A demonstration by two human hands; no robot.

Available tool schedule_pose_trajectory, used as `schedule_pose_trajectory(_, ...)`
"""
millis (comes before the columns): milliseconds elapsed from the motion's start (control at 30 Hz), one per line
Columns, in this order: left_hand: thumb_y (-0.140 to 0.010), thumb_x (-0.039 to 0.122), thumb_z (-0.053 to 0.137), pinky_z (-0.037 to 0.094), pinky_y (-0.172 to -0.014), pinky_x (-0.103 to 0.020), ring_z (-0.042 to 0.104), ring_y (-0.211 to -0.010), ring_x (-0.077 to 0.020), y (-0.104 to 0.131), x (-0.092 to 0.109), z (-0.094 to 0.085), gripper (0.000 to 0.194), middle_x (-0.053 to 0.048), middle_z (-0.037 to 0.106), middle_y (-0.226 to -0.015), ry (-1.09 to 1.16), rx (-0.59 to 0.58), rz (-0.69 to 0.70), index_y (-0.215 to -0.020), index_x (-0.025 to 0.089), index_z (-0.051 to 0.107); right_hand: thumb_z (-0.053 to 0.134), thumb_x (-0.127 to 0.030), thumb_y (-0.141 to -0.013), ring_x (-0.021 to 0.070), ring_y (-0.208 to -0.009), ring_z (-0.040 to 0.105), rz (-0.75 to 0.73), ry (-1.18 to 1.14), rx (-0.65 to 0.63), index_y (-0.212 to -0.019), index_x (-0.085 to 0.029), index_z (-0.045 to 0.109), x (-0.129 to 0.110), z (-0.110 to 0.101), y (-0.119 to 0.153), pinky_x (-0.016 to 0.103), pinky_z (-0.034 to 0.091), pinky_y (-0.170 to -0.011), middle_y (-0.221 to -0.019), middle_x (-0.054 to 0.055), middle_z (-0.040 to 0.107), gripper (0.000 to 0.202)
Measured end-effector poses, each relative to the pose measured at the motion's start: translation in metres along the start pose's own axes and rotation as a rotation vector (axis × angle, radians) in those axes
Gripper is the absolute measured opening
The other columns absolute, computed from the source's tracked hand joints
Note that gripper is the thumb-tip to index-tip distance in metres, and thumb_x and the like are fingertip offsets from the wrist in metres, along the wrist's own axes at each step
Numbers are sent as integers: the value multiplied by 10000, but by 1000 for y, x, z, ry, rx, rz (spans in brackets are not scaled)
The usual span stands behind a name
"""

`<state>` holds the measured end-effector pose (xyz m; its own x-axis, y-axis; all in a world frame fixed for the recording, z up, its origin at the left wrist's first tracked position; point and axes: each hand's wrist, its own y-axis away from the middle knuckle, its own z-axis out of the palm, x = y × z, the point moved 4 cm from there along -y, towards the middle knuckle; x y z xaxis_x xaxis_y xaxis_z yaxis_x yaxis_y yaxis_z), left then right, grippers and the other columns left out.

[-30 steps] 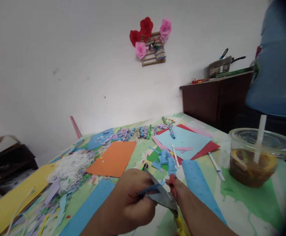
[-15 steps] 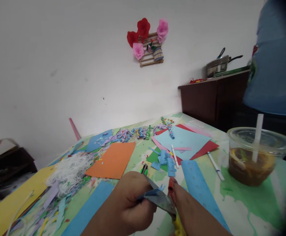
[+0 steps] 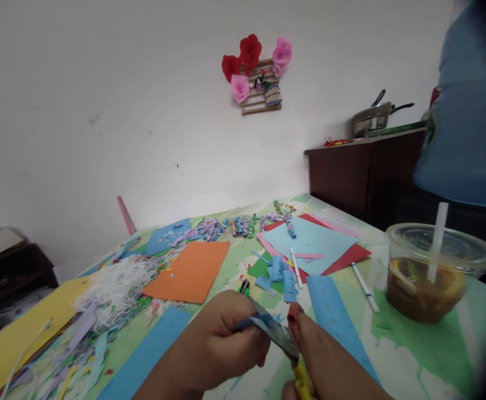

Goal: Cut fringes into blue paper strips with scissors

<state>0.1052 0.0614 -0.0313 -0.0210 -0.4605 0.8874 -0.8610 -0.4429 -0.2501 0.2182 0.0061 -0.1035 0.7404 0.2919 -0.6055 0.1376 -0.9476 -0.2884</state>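
My left hand (image 3: 226,339) is closed around a small piece of blue paper (image 3: 247,321), pinched between thumb and fingers. My right hand (image 3: 322,350) grips scissors (image 3: 282,338) with red and yellow handles. Their blades point left, over the blue paper at my left fingertips. Just beyond the hands lie small fringed blue paper pieces (image 3: 277,269). A long blue paper strip (image 3: 335,316) lies to the right, and another blue strip (image 3: 151,355) is at the left, partly behind my left forearm.
Around them lie an orange sheet (image 3: 195,272), a heap of white string (image 3: 118,289), white markers (image 3: 365,288) and a light blue sheet (image 3: 322,239). A lidded drink cup (image 3: 422,294) with a straw stands at right. A person in a blue shirt (image 3: 468,122) stands behind it.
The scissor blades look closer together now, and the yellow handle has shifted slightly. My left hand still pinches the blue paper. The view has tilted a little.
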Motion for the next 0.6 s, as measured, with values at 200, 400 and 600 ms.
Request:
schedule_pose_trajectory(200, -731, 207, 448, 234, -324, -163, 300, -320, -48, -1, 4, -3, 302, 39, 343, -364, 21, 47, -7, -437, 153, 406, 582, -233, -595, 360, -1121, 418, 26, 45, 70, -1277, -122, 300, 16, 3, 10, 460, 344, -923, -1262, 174, 441, 746)
schedule_pose_trajectory(400, -692, 119, 415, 256, -361, -153, 309, -367, -52, 0, 14, -9, 194, 53, 350, -411, -83, 119, 67, -506, 147, 461, 638, -332, -599, 395, -1142, 371, 55, 41, 135, -1299, -171, 301, 28, 4, 15, 509, 298, -937, -1303, 139, 409, 793)
schedule_pose_trajectory(600, -702, 83, 385, 249, -384, -158, 296, -379, -49, -1, 19, -6, 221, 61, 314, -424, -280, 89, 116, -494, 156, 401, 730, -371, -499, 447, -1188, 234, 62, -7, 170, -1228, -256, 429, 21, -5, 10, 555, 142, -980, -1311, 75, 397, 797)
